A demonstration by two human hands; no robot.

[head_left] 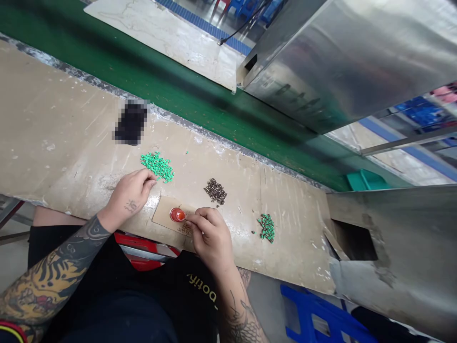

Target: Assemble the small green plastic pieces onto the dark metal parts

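Note:
My left hand (132,193) is at the lower edge of a pile of small green pieces (157,166), its thumb and forefinger pinched together. Whatever lies between those fingertips is too small to make out. My right hand (214,233) is also pinched, its fingertips at the right side of a small round red-orange cup (177,215). What they hold is hidden. The cup sits on a brown piece of cardboard (162,213), where tiny brown pieces (185,228) lie partly under my right hand. Beyond that hand is a pile of small dark brown, shiny pieces (215,191).
A smaller pile of dark green pieces (267,227) lies farther right on the worn tan tabletop (300,233). A blurred-out black object (131,123) rests at the back left. Past the table runs a green belt (200,105); metal housings (403,228) stand right.

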